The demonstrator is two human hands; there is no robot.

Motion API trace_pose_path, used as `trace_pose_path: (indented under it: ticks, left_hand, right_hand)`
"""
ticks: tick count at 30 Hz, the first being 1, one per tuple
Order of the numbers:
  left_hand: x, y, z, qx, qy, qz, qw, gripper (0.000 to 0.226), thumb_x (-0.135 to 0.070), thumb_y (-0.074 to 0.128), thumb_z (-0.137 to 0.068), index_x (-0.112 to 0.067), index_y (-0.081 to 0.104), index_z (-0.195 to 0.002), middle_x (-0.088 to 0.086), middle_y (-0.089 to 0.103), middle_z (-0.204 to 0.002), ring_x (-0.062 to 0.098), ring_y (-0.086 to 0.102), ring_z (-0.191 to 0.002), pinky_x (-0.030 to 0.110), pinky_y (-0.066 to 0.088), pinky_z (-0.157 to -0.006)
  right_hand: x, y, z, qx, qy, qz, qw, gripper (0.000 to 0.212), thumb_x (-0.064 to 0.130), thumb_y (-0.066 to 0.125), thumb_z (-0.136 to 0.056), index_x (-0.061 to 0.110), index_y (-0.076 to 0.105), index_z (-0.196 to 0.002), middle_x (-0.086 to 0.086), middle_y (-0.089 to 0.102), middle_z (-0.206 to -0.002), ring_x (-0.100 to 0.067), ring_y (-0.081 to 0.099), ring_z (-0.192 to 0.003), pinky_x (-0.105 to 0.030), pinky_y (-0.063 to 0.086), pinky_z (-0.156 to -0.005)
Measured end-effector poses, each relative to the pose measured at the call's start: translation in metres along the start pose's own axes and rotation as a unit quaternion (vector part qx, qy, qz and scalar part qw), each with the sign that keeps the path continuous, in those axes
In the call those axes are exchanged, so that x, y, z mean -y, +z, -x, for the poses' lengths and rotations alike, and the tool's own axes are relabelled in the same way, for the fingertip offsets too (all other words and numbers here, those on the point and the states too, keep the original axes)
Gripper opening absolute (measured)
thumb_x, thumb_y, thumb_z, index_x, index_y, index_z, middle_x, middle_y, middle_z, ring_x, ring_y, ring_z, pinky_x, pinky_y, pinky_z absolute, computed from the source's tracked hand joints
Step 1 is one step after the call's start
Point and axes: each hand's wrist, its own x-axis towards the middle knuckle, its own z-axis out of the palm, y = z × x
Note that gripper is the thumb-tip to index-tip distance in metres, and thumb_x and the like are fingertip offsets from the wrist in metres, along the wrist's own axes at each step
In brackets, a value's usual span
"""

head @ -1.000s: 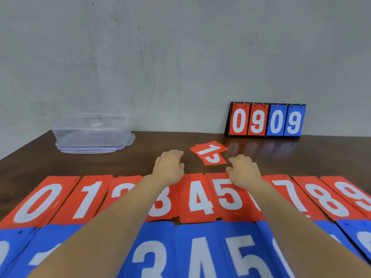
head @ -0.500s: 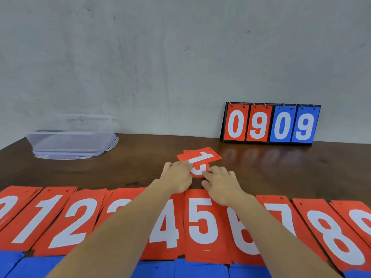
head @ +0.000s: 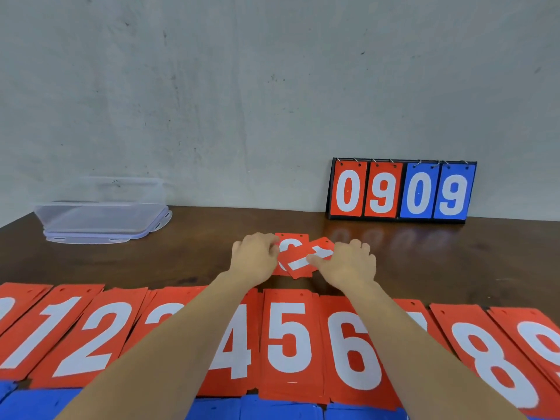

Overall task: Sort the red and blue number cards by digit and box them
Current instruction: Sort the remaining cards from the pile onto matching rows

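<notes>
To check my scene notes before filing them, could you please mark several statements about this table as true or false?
1. The scoreboard reads 0909. True.
2. The clear plastic box holds red cards. False: no cards show inside it.
3. The left hand and the right hand are both on the loose red cards beyond the red row. True.
4. The blue cards lie farther from the person than the red row. False: they lie nearer, at the bottom edge of the view.
</notes>
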Motion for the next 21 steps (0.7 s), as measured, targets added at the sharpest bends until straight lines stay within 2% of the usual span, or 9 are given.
trace_pose_path:
  ticks: [2,5,8,11,13,15,18,21]
  left_hand:
    - [-0.005,0.004,-0.006,0.028,-0.003,-0.033,0.999,0.033,-0.040,0.039,-0.100,-0.025,0.057,-0.122,0.002,0.055,-0.133,0.021,0.049,-0.120,0.043,0.032,-0.105]
    - [-0.010,0.009,-0.011,0.095,-0.024,-0.054,0.994,0.050,-0.054,0.024,-0.099,-0.035,0.040,-0.143,0.004,0.036,-0.147,0.023,0.031,-0.135,0.046,0.020,-0.111]
    - [-0.008,0.010,-0.014,0.124,-0.010,-0.112,0.986,0.056,-0.060,0.013,-0.098,-0.040,0.035,-0.145,0.004,0.030,-0.150,0.024,0.024,-0.138,0.045,0.017,-0.112]
    - [0.001,0.009,-0.017,0.107,0.013,-0.187,0.976,0.062,-0.069,0.019,-0.093,-0.039,0.036,-0.145,0.002,0.036,-0.147,0.023,0.030,-0.136,0.044,0.022,-0.110]
    - [0.006,0.007,-0.019,0.080,0.004,-0.182,0.980,0.070,-0.076,0.028,-0.086,-0.036,0.044,-0.141,0.000,0.042,-0.143,0.021,0.036,-0.132,0.044,0.024,-0.108]
    - [0.011,0.007,-0.019,0.058,-0.022,-0.128,0.990,0.077,-0.081,0.037,-0.079,-0.032,0.048,-0.138,0.000,0.046,-0.141,0.021,0.040,-0.130,0.045,0.026,-0.108]
    - [0.013,0.008,-0.018,0.087,-0.062,-0.129,0.986,0.096,-0.086,0.040,-0.073,-0.026,0.031,-0.148,0.003,0.032,-0.150,0.025,0.030,-0.137,0.047,0.025,-0.110]
    - [0.011,0.007,-0.020,0.108,-0.061,-0.158,0.980,0.098,-0.086,0.040,-0.073,-0.025,0.031,-0.148,0.004,0.028,-0.150,0.026,0.026,-0.138,0.045,0.026,-0.110]
  right_hand:
    - [0.005,0.008,-0.001,0.028,0.014,0.026,0.999,0.090,0.085,0.044,-0.072,0.019,0.050,-0.134,-0.009,0.037,-0.144,-0.028,0.033,-0.133,-0.041,0.029,-0.108]
    - [0.004,0.015,-0.007,0.030,0.018,0.046,0.998,0.106,0.091,0.041,-0.065,0.018,0.040,-0.141,-0.009,0.032,-0.146,-0.028,0.029,-0.134,-0.041,0.025,-0.110]
    - [-0.014,0.011,-0.020,0.040,0.016,0.054,0.998,0.105,0.093,0.041,-0.063,0.022,0.041,-0.141,-0.011,0.030,-0.147,-0.030,0.028,-0.135,-0.043,0.025,-0.109]
    - [-0.047,0.000,-0.033,0.079,0.002,0.039,0.996,0.102,0.090,0.046,-0.064,0.029,0.033,-0.144,-0.011,0.028,-0.148,-0.032,0.028,-0.136,-0.047,0.025,-0.110]
    - [-0.064,-0.008,-0.040,0.101,-0.014,0.032,0.994,0.099,0.084,0.053,-0.067,0.031,0.029,-0.146,-0.009,0.028,-0.149,-0.031,0.027,-0.137,-0.048,0.025,-0.111]
    - [-0.071,-0.012,-0.044,0.120,-0.021,0.016,0.992,0.099,0.078,0.060,-0.068,0.031,0.025,-0.148,-0.007,0.026,-0.150,-0.030,0.025,-0.138,-0.048,0.024,-0.111]
    - [-0.069,-0.010,-0.044,0.121,-0.024,0.017,0.992,0.104,0.081,0.058,-0.067,0.027,0.023,-0.149,-0.007,0.024,-0.151,-0.030,0.024,-0.138,-0.048,0.024,-0.111]
    - [-0.066,-0.006,-0.043,0.102,-0.030,0.056,0.993,0.102,0.085,0.052,-0.066,0.027,0.027,-0.147,-0.007,0.026,-0.150,-0.030,0.026,-0.137,-0.047,0.026,-0.110]
